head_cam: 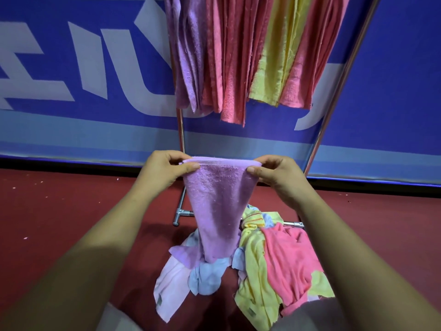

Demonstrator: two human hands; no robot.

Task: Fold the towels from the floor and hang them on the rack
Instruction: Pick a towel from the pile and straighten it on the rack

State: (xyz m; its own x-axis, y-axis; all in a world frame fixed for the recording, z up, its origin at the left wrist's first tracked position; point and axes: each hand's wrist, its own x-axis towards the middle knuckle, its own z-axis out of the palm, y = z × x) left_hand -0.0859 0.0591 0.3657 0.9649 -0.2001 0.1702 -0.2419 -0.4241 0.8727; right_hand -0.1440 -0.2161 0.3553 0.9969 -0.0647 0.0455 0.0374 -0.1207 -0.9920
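Right now the folded lilac terry towel (pixel 216 206) hangs in the air between your hands, its doubled top edge stretched level and its lower end tapering down in front of the heap below. Your left hand (pixel 162 170) pinches the left corner between thumb and fingers; your right hand (pixel 279 175) pinches the right corner likewise. Beneath it, a loose pile of pink, yellow, pale blue and white towels (pixel 286 259) lies on the dark red floor (pixel 59 211), at the foot of the chrome tube rack (pixel 180 125). Purple, pink and yellow hung towels (pixel 238 56) crowd the rack above, packed side by side, before a blue banner with white lettering (pixel 71 68).
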